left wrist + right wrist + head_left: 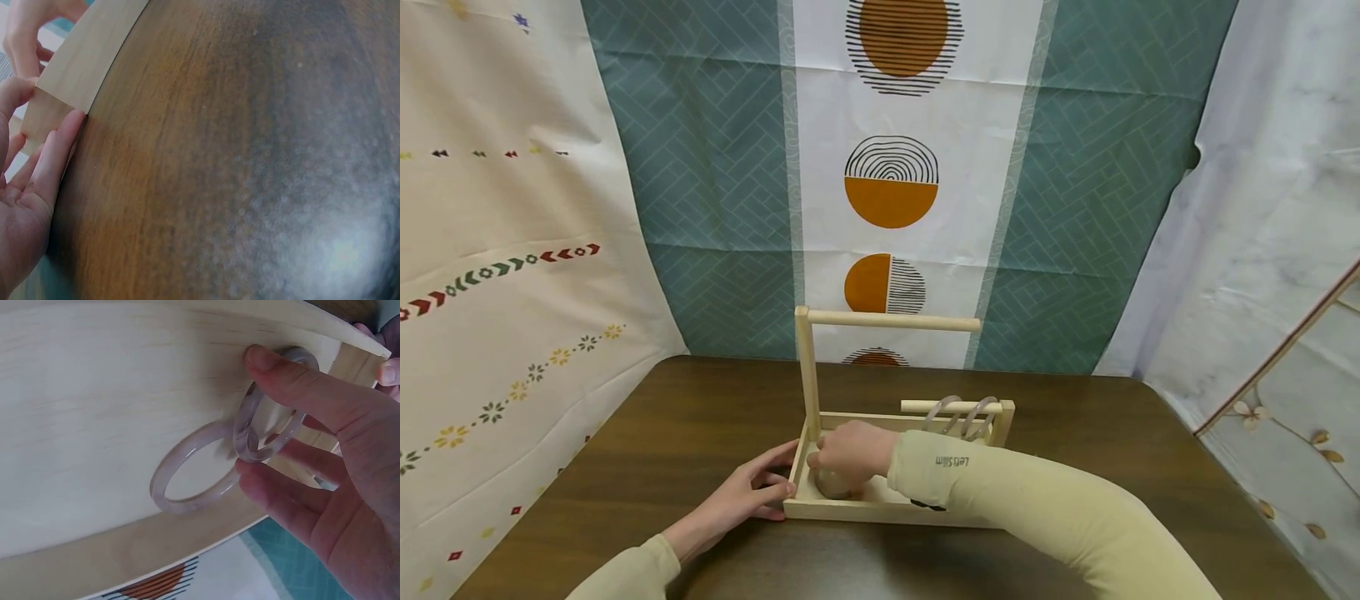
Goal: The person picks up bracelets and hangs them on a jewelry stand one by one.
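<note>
A pale wooden stand [880, 512] with a shallow tray base is on the table. My right hand [855, 454] is over the left part of the tray; in the right wrist view it pinches a translucent, pale purple bangle [242, 422] between thumb and fingers. Partly behind that one, a second bangle [181, 453] lies in the tray near its long wall. My left hand [748, 493] touches the tray's left end, its fingers [53, 159] extended against the outer face. Several more bangles [934, 411] hang on the stand's short bar [917, 406].
A tall post [808, 375] rises from the tray's left end, carrying a long horizontal bar [887, 320] that extends right. Dark brown table [715, 400] surrounds the stand. Patterned cloths [715, 167] hang behind and at both sides.
</note>
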The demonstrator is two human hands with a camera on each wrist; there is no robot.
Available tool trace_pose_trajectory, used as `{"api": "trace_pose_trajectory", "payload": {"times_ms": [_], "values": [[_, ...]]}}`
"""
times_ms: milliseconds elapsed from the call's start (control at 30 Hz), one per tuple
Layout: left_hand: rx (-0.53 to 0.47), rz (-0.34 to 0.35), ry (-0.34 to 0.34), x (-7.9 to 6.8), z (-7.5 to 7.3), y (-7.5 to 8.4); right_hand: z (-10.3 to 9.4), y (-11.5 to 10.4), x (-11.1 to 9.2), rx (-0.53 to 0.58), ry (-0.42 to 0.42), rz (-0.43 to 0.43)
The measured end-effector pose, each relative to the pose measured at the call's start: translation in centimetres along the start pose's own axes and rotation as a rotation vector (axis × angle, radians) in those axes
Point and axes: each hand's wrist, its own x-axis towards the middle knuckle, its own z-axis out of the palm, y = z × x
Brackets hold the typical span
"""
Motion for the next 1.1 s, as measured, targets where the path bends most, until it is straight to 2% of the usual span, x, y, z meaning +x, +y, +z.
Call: {"api": "trace_pose_trajectory", "payload": {"times_ms": [500,667,800,967,1100], "values": [[-0.026,-0.028,0.004,-0.1,0.1,-0.2,0.5,0.0,-0.9,0.103,0.051,0.034],[-0.029,-0.022,-0.001,-0.1,0.3,-0.1,0.3,-0.2,-2.0,0.127,0.06,-0.007],[-0.024,-0.019,0.004,-0.1,0.3,0.0,-0.2,0.0,-2.9,0.16,0.099,-0.022],[-0.019,-0.021,0.001,-0.1,0.0,0.1,-0.9,0.7,-3.8,0.275,0.14,-0.02],[-0.022,-0.024,0.0,-0.1,-0.1,0.1,-1.6,1.3,-4.7,0.394,0.19,-0.059]]}}
